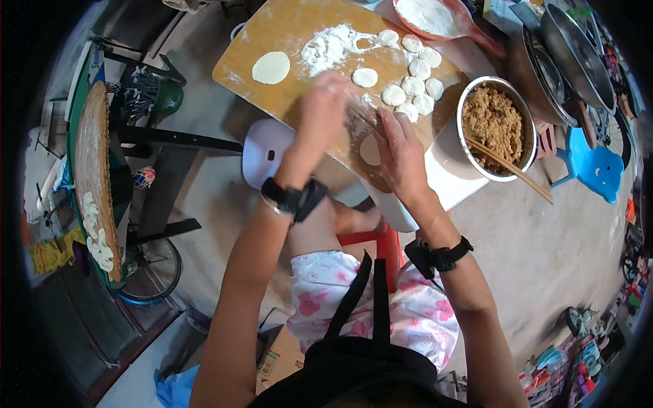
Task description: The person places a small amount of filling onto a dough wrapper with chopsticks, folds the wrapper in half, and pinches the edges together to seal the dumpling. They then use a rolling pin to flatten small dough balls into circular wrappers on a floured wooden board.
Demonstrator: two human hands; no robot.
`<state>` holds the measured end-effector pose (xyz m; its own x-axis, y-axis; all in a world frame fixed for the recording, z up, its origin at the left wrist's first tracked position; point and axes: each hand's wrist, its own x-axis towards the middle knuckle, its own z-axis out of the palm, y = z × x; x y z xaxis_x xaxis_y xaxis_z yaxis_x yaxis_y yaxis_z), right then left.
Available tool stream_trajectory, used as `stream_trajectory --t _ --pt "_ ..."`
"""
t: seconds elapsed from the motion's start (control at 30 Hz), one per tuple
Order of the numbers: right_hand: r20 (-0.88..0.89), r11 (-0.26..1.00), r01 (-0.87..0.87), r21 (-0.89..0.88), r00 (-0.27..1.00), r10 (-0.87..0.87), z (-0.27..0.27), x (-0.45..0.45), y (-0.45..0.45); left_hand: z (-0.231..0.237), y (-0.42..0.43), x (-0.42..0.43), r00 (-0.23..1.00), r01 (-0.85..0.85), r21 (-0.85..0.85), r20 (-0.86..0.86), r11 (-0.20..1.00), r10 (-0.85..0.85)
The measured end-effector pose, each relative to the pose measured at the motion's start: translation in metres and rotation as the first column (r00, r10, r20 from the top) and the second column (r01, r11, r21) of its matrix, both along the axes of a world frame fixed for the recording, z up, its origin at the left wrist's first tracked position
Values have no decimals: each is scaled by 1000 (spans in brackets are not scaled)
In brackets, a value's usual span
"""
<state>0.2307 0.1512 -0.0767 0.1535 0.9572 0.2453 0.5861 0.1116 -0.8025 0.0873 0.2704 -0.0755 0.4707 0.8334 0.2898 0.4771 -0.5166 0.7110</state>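
My left hand is blurred over the floured wooden board, its fingers near a pile of flour. A dim, blurred rod-like shape, perhaps a rolling pin, lies between my two hands; whether either grips it is unclear. My right hand rests at the board's near right side, fingers pointing away from me. Beside its thumb lies a flat dough round, partly covered. A larger rolled wrapper lies at the board's left. Several small flattened dough pieces cluster at the right, with one piece apart.
Right of the board stands a metal pot of filling with chopsticks across its rim. A red scoop of flour sits behind. Stacked pans and a blue chair are farther right. At left, a round tray holds dumplings.
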Motion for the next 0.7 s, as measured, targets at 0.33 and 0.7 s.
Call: stream_trajectory --t 0.33,0.7 --pt "195 991 -64 119 980 40 -3 13 6 7 25 -13 992 0 -28 -126 1000 -4" --pt "-723 877 -74 -475 601 -341 10 9 13 -1 -22 4 995 94 -9 45 996 -93"
